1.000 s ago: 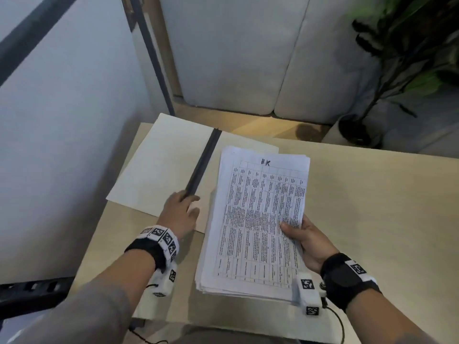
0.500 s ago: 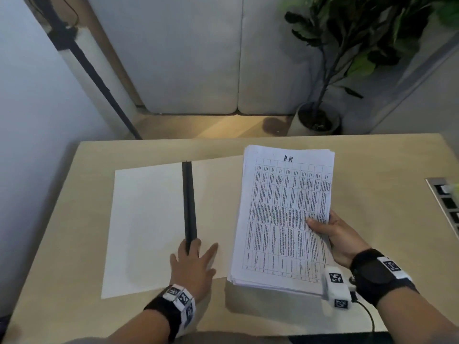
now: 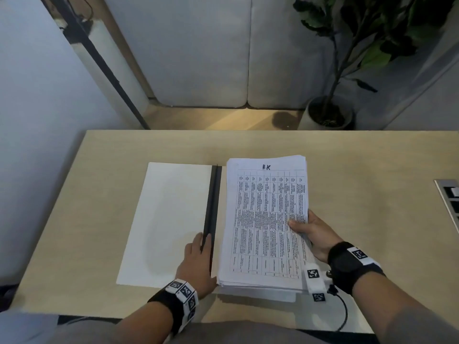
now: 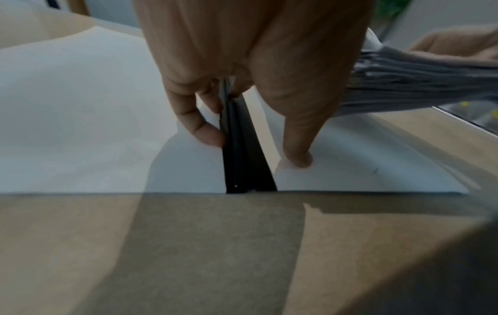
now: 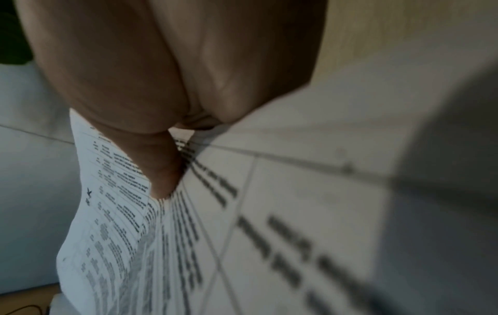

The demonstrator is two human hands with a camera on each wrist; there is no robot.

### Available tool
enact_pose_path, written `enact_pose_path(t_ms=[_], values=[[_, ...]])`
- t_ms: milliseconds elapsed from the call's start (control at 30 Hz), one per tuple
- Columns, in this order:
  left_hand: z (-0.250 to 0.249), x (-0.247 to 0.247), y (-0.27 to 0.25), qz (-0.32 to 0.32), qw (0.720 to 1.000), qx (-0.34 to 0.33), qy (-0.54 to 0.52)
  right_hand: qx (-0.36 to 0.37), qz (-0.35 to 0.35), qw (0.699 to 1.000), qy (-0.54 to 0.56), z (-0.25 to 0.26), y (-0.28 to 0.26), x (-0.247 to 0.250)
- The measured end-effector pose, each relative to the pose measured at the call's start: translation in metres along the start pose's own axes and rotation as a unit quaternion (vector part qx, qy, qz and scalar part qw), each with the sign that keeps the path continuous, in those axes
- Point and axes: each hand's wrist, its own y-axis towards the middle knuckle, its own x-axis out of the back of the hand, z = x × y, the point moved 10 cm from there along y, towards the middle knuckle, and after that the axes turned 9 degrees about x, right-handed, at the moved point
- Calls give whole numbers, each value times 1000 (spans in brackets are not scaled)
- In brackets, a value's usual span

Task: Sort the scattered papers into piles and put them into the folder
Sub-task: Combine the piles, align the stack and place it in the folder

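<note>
A white folder (image 3: 169,219) lies open on the wooden table (image 3: 360,165), its black spine (image 3: 213,199) running away from me. My left hand (image 3: 198,261) sits at the spine's near end. In the left wrist view a curled finger (image 4: 210,136) pinches the black spine (image 4: 242,166) and the thumb (image 4: 296,157) presses the right flap. My right hand (image 3: 315,234) grips a thick stack of printed papers (image 3: 265,219) by its right edge, thumb (image 5: 164,170) on the top sheet. The stack covers the folder's right half; whether it lies flat is unclear.
A metal socket panel (image 3: 449,202) is set into the table at the far right. A potted plant (image 3: 327,112) stands on the floor beyond the table, beside grey cushions. A cable (image 3: 342,311) hangs from my right wrist at the near edge.
The stack has shifted left and now lies alongside the spine over the right flap. My left hand's spread fingers have drawn together around the spine's near end.
</note>
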Motion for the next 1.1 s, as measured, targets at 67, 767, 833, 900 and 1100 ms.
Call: enact_pose_path(t_ms=[67,767,833,900,1100], values=[[4,0,1,6,997,-2,-74,-4,-8,1000,3,-9,6,-7],[33,3,29,22,949,46,-311,-25,6,993,-115,-42,14,-20],[33,3,29,21,948,47,-312,-24,10,992,-127,-53,17,-12],[33,3,30,20,948,48,-313,-23,-6,987,-157,-73,28,9],[31,4,31,9,954,44,-295,-29,-39,967,-251,-44,18,-21]])
